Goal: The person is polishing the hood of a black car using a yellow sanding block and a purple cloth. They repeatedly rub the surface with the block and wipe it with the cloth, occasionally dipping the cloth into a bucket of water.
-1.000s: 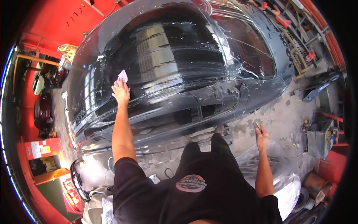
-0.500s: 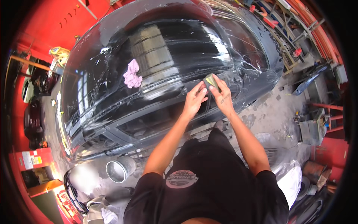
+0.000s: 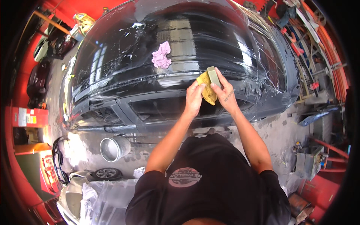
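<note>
Over the near edge of the roof of the black car (image 3: pixel 213 45), both of my hands are raised in front of me. My left hand (image 3: pixel 194 98) pinches a creased yellow sheet of sandpaper (image 3: pixel 208 92) between thumb and fingers. An olive-green sanding block (image 3: pixel 213 76) is gripped upright by my right hand (image 3: pixel 226 94), its thumb on the near face. The sheet hangs beside the block, its right edge partly behind it. A crumpled pink cloth (image 3: pixel 162 55) lies on the wet, streaked roof, to the left of my hands.
A grey bucket (image 3: pixel 115 148) stands on the concrete floor at left, near a loose wheel (image 3: pixel 107 173) and plastic-covered parts (image 3: pixel 112 197). A metal box (image 3: pixel 309 163) sits at right. Racks with long parts (image 3: pixel 300 48) line the far right; a red cabinet (image 3: pixel 32 117) stands left.
The sandpaper, earlier only a yellow strip at the block, now hangs unfolded in my left hand. My view has turned and shifted, so the car sits differently in it.
</note>
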The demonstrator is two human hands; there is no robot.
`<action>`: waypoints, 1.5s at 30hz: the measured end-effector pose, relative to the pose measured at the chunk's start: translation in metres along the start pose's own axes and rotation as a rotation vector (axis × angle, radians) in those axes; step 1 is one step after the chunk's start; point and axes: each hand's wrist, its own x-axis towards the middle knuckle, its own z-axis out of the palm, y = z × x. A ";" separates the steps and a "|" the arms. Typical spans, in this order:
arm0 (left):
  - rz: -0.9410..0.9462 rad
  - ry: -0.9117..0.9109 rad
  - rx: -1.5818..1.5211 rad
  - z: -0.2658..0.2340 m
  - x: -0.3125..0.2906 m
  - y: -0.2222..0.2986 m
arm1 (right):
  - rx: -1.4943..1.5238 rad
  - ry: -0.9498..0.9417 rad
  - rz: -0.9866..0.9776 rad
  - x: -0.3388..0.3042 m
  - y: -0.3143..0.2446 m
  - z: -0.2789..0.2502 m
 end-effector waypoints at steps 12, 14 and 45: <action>0.151 0.158 -0.078 0.010 -0.001 -0.008 | -0.185 -0.118 -0.239 0.004 -0.020 -0.021; 0.172 0.161 -0.045 0.028 -0.007 -0.012 | -0.276 -0.097 -0.272 0.001 -0.010 -0.028; 0.367 0.319 -0.101 -0.042 -0.062 0.045 | -0.528 0.027 -0.477 -0.022 -0.062 0.119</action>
